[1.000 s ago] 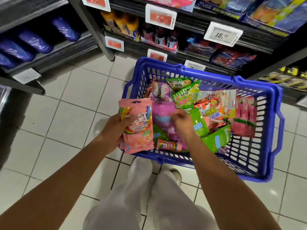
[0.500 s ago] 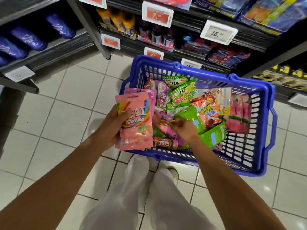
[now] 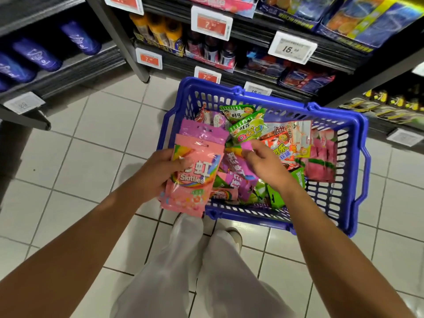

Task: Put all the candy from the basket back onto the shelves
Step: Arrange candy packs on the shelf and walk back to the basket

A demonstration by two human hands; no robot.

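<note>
I hold two Skittles bags, one pink [image 3: 195, 177] and one purple [image 3: 203, 131]; one blue basket [image 3: 353, 180] sits before me, with two green QQ gummy bags [image 3: 246, 131] and six visible price tags [image 3: 292, 47].

Head view, steeply downward (perhaps near)

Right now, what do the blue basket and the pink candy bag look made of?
The basket looks like moulded hard plastic: slotted lattice walls and a smooth, solid rim. The pink candy bag in the left hand looks like thin glossy plastic film, with crinkles and light glare across its print.
</note>
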